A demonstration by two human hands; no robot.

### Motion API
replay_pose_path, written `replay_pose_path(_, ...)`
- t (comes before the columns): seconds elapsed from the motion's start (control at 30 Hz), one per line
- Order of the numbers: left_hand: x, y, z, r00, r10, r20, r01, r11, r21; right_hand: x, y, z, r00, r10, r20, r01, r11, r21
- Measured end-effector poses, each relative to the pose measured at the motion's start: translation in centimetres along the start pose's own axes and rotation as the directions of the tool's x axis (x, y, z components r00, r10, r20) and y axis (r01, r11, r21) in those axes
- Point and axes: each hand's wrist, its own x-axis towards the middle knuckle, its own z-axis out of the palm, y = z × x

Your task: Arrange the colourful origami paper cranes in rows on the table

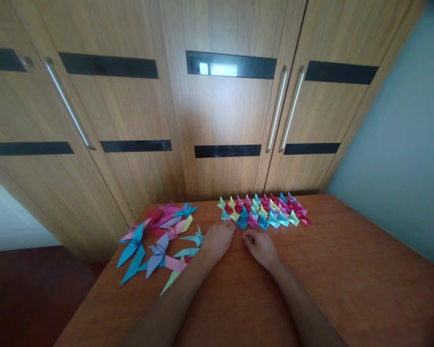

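Observation:
My left hand (219,239) is closed at the left front end of the rows of small folded paper cranes (252,220). A bit of pink paper, seemingly an origami crane (230,220), shows at its fingertips; the hand hides most of it. My right hand (262,246) lies just in front of the rows, fingers curled in, with nothing visible in them. The small cranes stand close together in several colours. Left of my left hand, larger cranes with spread wings lie loosely, among them a purple crane (158,253) and a light teal crane (196,237). My left forearm partly covers some of them.
The reddish-brown table (347,270) reaches back to a wooden wardrobe (224,176) with metal handles and dark strips. A pale blue wall (401,164) rises on the right. A blue crane (133,243) lies near the table's left edge.

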Motion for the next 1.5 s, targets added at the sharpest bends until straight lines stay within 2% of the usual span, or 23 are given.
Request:
replay_pose_path(0.13,-0.1,0.0,0.4,0.998,0.012,-0.057,-0.01,1.0,0.028,-0.1,-0.2,-0.1,1.0,0.012,0.008,-0.012,1.0,-0.025)
replay_pose_path(0.37,-0.9,0.5,0.7,0.994,0.062,-0.089,-0.059,0.997,0.042,-0.1,-0.5,-0.4,1.0,0.017,0.026,-0.015,0.998,-0.062)
replay_pose_path(0.8,1.0,0.4,1.1,0.995,0.042,-0.094,-0.039,0.999,0.028,-0.1,-0.6,-0.4,0.999,0.009,0.037,-0.006,0.998,-0.066)
replay_pose_path(1.5,1.1,0.8,0.9,0.997,-0.011,-0.081,0.013,1.0,0.023,-0.1,-0.8,-0.6,0.999,0.003,0.05,0.001,0.997,-0.073)
